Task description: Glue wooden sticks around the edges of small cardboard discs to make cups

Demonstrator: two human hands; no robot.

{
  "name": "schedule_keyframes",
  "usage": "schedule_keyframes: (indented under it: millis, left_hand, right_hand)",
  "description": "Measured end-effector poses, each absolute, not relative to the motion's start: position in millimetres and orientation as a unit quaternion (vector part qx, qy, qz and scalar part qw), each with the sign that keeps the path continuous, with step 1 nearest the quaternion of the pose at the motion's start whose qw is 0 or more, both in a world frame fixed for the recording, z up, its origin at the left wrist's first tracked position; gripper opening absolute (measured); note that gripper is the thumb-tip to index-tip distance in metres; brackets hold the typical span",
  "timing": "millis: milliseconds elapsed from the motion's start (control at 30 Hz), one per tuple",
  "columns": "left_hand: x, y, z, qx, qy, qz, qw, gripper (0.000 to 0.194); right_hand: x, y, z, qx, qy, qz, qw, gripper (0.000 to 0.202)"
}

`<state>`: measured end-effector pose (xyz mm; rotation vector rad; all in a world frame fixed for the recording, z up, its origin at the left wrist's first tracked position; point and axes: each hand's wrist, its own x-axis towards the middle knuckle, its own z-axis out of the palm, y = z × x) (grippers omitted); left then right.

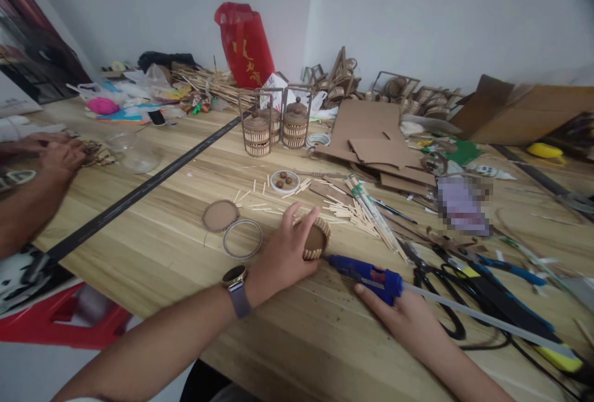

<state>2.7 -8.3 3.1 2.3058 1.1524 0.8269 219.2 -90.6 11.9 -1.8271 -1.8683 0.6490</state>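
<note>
My left hand (281,250), with a watch on its wrist, grips a small round basket (316,238) by its rim. The basket has a brown base and a wall of short upright wooden sticks. A blue hot glue gun (366,275) is in my right hand (411,318), its nozzle close to the basket's lower right side; whether they touch I cannot tell. From its back sticks out a long pale glue stick (487,316). Beside my left hand lie a white ring (242,239) and a brown disc (221,216). Loose short sticks (355,213) are scattered behind the basket.
Small lidded baskets (257,133) with tall handles stand farther back, near flat cardboard (366,136) and a red bag (245,46). Scissors (436,284) and a yellow-black tool (505,300) lie right. At far left another person's hands (60,154) work on something.
</note>
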Motion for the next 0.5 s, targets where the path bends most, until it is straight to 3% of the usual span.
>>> schedule_keyframes:
  millis: [500]
  left_hand:
    - [2.7, -6.8, 0.3, 0.831, 0.408, 0.306, 0.221, 0.099]
  right_hand:
    - [221.8, -89.8, 4.9, -0.663, -0.672, 0.233, 0.232, 0.046]
